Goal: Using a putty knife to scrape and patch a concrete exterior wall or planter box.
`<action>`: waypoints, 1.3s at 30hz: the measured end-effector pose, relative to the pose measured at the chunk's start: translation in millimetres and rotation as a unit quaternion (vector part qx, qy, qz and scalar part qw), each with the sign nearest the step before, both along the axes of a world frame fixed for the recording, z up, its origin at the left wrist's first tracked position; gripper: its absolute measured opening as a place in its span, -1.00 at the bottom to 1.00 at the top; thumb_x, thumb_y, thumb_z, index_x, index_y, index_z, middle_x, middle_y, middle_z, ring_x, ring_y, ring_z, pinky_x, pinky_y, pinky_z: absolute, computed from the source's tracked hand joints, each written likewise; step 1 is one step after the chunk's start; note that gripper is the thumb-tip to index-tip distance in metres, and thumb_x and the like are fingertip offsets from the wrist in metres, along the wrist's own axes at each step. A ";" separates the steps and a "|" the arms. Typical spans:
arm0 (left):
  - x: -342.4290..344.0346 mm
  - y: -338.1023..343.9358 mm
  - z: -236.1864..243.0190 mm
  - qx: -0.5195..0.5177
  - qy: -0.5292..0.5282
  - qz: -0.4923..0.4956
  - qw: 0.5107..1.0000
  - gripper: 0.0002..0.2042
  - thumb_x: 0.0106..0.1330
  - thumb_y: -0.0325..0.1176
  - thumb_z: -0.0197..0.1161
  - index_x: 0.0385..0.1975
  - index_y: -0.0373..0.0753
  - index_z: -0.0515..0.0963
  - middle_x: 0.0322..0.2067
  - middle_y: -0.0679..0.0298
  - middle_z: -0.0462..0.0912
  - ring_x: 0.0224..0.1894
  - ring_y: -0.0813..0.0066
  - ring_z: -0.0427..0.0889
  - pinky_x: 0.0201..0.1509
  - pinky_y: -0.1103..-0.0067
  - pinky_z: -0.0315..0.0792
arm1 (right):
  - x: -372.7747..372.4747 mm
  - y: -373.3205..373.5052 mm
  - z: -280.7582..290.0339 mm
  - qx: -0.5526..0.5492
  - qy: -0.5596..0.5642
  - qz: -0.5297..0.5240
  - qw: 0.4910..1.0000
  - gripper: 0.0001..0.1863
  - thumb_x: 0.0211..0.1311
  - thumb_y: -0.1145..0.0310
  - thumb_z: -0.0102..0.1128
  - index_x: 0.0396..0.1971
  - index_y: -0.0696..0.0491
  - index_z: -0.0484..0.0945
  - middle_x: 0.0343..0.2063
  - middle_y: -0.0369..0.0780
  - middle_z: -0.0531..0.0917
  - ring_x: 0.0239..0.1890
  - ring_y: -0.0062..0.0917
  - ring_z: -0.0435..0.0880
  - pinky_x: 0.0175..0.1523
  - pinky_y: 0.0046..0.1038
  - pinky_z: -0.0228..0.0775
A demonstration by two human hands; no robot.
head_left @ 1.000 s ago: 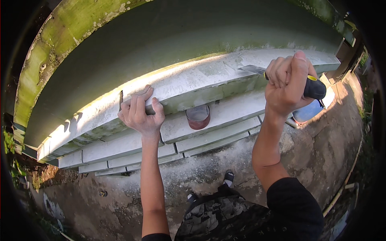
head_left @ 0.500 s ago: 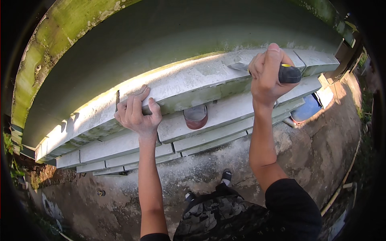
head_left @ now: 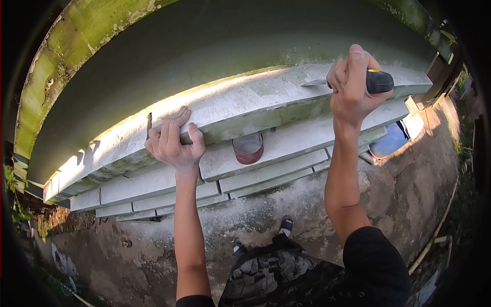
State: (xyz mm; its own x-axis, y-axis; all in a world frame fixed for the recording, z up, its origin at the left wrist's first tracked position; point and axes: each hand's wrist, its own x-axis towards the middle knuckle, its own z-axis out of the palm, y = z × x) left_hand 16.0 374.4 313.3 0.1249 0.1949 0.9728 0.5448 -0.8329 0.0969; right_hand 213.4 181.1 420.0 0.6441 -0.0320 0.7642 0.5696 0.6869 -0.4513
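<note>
dark green wall [head_left: 204,56] | stained rough floor [head_left: 399,204] | sunlit patch [head_left: 444,116] right

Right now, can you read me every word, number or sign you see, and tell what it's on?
Black shirt: faint lettering, too small and dim to read.
Black-handled scraper, dark red container, blue container: no writing I can make out.

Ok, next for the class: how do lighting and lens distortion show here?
Head view: sunlight glares along the white ledge's left stretch, while the wall behind sits mostly in shade; head view again: the ledge looks bowed, fisheye-style, and the corners go black.
</note>
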 end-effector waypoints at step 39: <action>2.4 -7.6 0.3 -0.004 0.000 0.002 1.000 -0.81 0.09 -0.17 0.17 -0.41 0.02 0.72 -0.40 0.56 0.71 -0.34 0.45 0.47 -0.09 0.56 0.18 | 19.9 4.0 -10.9 0.012 0.000 0.003 1.000 -0.52 0.38 0.47 0.01 -0.79 0.01 0.15 -0.86 -0.41 0.22 -0.79 -0.80 0.12 -0.64 -0.60 -0.11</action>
State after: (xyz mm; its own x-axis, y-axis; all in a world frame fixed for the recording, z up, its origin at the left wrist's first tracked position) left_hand 18.4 366.8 313.6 0.1243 0.2024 0.9714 0.5487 -0.8297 0.1027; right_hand 233.2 185.1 409.1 0.6448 -0.0475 0.7629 0.5658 0.7007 -0.4346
